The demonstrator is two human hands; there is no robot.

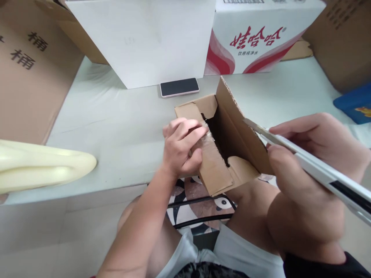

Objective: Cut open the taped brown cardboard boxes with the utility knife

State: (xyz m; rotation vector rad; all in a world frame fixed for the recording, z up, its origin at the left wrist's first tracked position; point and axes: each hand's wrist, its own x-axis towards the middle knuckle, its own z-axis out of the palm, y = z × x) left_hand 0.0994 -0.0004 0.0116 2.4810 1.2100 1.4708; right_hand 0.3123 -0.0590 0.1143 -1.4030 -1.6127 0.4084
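Observation:
My left hand is closed over the near-left flap of a small brown cardboard box, fingertips on the taped edge. The top of this box gapes, and one flap stands raised on the right side. Its inside is dark. In my right hand is a white utility knife, gripped between thumb and fingers. The metal blade is out, and its tip meets or overlaps the edge of the raised flap; contact I cannot tell for sure.
Behind the small box lies a phone on the pale table. A white carton and a red-and-white carton stand at the back. Left are a large brown carton and a pale yellow object; right, a blue object.

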